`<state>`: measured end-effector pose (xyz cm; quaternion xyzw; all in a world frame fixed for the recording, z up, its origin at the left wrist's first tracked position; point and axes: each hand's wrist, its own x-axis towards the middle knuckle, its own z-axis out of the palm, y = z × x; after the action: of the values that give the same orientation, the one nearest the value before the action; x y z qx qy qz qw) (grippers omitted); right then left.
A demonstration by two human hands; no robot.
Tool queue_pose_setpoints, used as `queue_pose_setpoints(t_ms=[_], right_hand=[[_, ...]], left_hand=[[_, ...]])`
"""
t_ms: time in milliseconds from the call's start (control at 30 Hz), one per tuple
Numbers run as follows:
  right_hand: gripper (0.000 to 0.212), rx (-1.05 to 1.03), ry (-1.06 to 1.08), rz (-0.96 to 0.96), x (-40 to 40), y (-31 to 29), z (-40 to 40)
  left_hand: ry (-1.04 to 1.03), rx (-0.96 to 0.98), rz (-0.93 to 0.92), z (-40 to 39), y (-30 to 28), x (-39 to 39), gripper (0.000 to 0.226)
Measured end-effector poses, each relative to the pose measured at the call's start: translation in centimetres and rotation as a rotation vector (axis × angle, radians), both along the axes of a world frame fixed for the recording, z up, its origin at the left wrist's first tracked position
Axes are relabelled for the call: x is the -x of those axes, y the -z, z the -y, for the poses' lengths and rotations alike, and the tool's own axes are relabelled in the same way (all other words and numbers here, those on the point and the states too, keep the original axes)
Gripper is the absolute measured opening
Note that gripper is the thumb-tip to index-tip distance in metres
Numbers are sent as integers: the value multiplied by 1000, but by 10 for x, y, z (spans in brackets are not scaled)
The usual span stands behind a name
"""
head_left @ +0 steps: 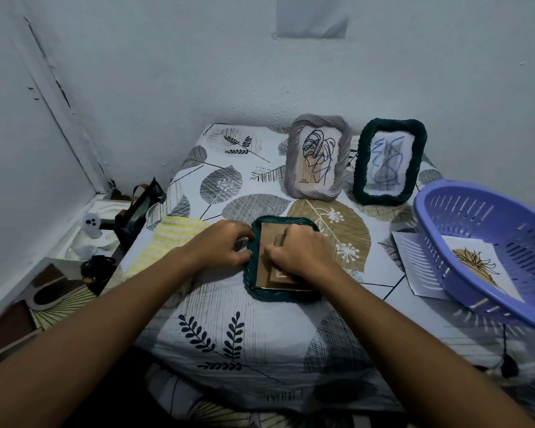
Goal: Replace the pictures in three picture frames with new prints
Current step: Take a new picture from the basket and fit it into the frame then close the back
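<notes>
Dark green woven frame is lying face down on the desk, brown cardboard backing facing up, stand flap on top of it. Its long axis is running away from the person, leaning slightly left at the near end. Left hand is gripping the frame's left rim, fingers curled over the edge, grip narrow. Right hand is resting on the backing with fingers curled at the stand flap; whether that grip is pinching it, cannot tell.

Three frames total: this one, a grey frame and a second dark green frame, both standing upright at the far edge, pictures facing the person. One purple basket sitting at right, one print inside it. One yellow striped cloth lying left of the hands.
</notes>
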<state>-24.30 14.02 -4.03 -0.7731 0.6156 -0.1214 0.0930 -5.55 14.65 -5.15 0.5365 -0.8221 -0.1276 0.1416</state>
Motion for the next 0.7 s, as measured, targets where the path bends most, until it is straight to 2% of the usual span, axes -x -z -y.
queue_pose_setpoints(t_ms=[233,367,433,567,700], right_hand=[[50,75,-49,-129,1,0,-1],[54,34,-55,-119,4,4,1],[51,0,-44,-52,9,4,5],[26,18,15,217,34,-9,19],[33,-70,-47,288,60,-13,33]], left_hand=[[4,-6,9,1,-1,0,61],[3,2,24,4,1,0,62],[-17,3,30,6,3,0,56],[-44,9,11,9,6,3,60],[0,-28,40,11,8,8,71]])
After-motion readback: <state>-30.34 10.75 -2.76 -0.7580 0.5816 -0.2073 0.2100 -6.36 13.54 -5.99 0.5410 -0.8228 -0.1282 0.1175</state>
